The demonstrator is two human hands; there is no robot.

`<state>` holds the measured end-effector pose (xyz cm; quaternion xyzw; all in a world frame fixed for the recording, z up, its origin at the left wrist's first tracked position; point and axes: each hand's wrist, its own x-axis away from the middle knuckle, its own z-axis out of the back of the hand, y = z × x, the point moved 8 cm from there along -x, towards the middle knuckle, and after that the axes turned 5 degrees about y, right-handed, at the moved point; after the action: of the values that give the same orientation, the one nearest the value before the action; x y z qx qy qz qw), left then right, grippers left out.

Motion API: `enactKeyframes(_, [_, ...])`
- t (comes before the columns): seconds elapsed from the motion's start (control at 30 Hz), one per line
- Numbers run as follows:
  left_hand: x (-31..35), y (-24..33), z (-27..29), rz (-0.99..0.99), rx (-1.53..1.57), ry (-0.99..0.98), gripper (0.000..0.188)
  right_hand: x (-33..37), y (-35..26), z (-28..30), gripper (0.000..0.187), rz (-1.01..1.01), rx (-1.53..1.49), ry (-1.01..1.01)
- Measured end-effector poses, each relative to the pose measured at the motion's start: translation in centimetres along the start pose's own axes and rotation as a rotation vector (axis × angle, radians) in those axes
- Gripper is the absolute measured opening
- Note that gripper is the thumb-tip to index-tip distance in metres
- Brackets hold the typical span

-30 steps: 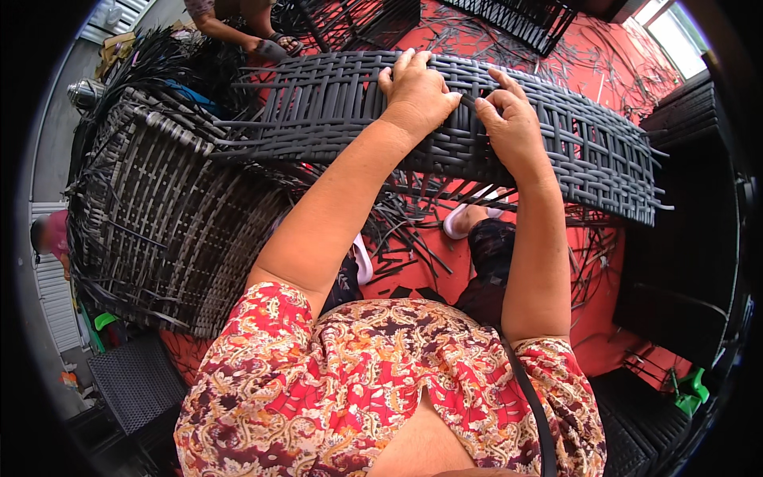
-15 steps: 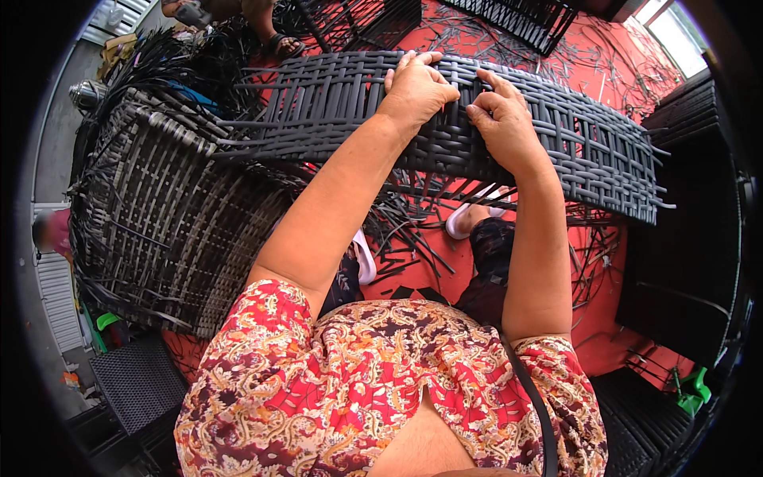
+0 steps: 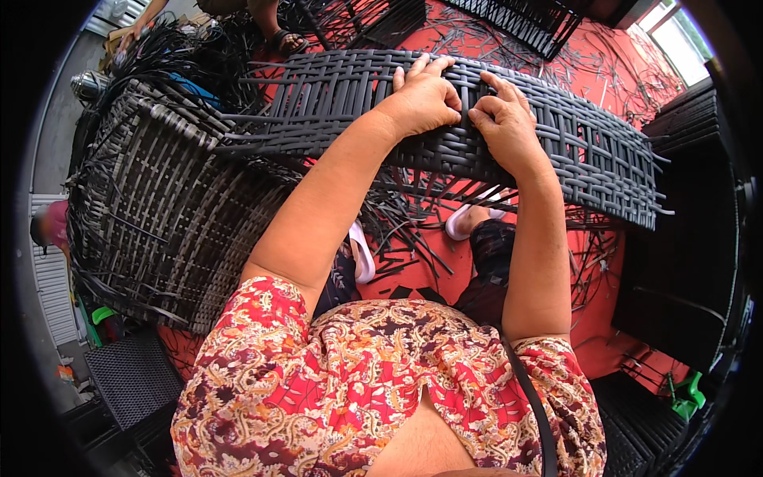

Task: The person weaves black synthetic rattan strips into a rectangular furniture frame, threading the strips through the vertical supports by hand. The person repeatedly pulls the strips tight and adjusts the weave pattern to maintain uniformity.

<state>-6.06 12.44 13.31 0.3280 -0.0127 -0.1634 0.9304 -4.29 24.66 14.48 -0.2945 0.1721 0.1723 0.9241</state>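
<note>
A long, curved wicker panel (image 3: 588, 135) of dark grey synthetic strips spans the view in front of me, with loose strip ends at both sides. My left hand (image 3: 425, 99) is on its middle, fingers bent over the weave toward the far edge, thumb curled toward the other hand. Just to the right, my right hand (image 3: 506, 115) has its thumb and fingers pressed on the strips. A narrow stretch of weave with an upright strip shows between the two hands. What lies beneath the fingertips is hidden.
A larger black-and-grey woven piece (image 3: 191, 207) stands at the left, beside a tangle of black strips (image 3: 191, 56). Cut strips litter the red floor (image 3: 592, 314). Dark stacked pieces (image 3: 675, 238) rise at the right. Another person's foot (image 3: 286, 40) is at the top.
My left hand's fingers have spread a little and its thumb has bent inward; my right hand barely differs. At the upper left, another person's arm has moved left toward the strip pile.
</note>
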Motion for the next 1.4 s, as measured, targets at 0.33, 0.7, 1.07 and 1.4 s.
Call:
enactKeyframes(0.33, [0.5, -0.6, 2.9, 0.007, 0.451, -0.004, 0.007, -0.3, -0.4, 1.7, 0.019, 0.020, -0.242, 0.194])
enactKeyframes(0.7, [1.5, -3.0, 4.4, 0.040, 0.432, 0.117, 0.016, -0.8, -2.3, -1.1, 0.020, 0.065, -0.214, 0.053])
enactKeyframes(1.07, [1.4, -3.7, 2.7, 0.172, -0.010, 0.270, 0.021, -1.2, -1.6, -1.0, 0.018, -0.031, -0.299, 0.066])
enactKeyframes(1.4, [1.7, -3.6, 3.2, 0.174, 0.126, 0.311, 0.017, -0.6, -1.8, -0.9, 0.020, -0.030, -0.247, 0.046])
